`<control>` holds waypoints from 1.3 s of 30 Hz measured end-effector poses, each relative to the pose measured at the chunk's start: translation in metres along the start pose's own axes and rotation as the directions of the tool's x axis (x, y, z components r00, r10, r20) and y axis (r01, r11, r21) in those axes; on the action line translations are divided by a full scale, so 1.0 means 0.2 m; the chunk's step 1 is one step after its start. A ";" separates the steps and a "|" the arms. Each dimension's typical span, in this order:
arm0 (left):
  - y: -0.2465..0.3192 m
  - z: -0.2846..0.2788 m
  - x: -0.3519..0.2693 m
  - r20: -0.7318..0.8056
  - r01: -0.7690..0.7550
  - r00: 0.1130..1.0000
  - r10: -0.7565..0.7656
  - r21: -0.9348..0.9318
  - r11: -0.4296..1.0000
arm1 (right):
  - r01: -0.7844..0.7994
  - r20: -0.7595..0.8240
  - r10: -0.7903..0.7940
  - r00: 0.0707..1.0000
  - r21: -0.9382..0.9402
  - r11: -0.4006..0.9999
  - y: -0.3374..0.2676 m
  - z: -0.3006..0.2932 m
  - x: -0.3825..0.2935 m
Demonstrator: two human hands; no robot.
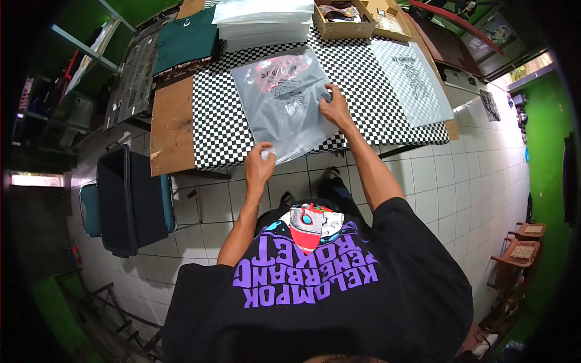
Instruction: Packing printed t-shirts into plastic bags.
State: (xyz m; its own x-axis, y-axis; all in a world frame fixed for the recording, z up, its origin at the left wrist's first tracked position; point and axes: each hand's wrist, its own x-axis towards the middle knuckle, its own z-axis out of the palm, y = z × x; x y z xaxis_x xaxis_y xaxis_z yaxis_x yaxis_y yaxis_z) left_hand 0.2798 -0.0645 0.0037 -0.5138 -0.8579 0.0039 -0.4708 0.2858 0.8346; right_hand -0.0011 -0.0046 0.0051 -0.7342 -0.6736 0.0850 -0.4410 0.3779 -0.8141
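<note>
A translucent plastic bag (290,104) with a black printed design lies on the black-and-white checkered cloth (222,122), its near edge reaching past the table's edge. Pinkish-red colour shows at its far end; whether that is contents or reflection, I cannot tell. My left hand (260,164) pinches the near left corner between thumb and fingers. On the right side, my right hand (335,109) grips the bag's edge, fingers curled. Another printed translucent bag (415,86) lies flat at the table's right.
A tall stack of translucent bags (265,22) stands at the back, beside a folded dark green shirt (188,41). Two open cardboard boxes hold small items, the nearer one (345,31) at back right. A black plastic bin (131,199) stands on a chair at left.
</note>
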 end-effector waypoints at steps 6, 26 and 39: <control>0.13 0.12 -0.05 0.204 0.045 0.978 -0.045 0.007 0.999 | -0.069 0.143 0.089 0.986 -0.135 0.988 0.05 -0.25 0.20; 0.63 0.95 0.32 -0.012 -0.331 0.924 0.382 0.476 0.815 | 0.226 0.345 -0.209 0.915 -0.012 0.974 0.50 -0.68 0.57; 0.90 1.04 0.66 -0.019 -0.218 0.971 0.238 0.337 0.916 | 0.299 0.141 -0.307 0.941 0.076 0.951 0.24 -0.89 1.42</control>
State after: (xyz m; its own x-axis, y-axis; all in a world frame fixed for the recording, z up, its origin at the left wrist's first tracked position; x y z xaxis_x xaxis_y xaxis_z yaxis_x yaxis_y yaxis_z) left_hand -0.0217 -0.0387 0.0403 -0.5973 -0.7732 0.2133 -0.5606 0.5926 0.5783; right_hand -0.3236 -0.0643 0.0927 -0.4824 -0.8398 0.2492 -0.5997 0.1093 -0.7927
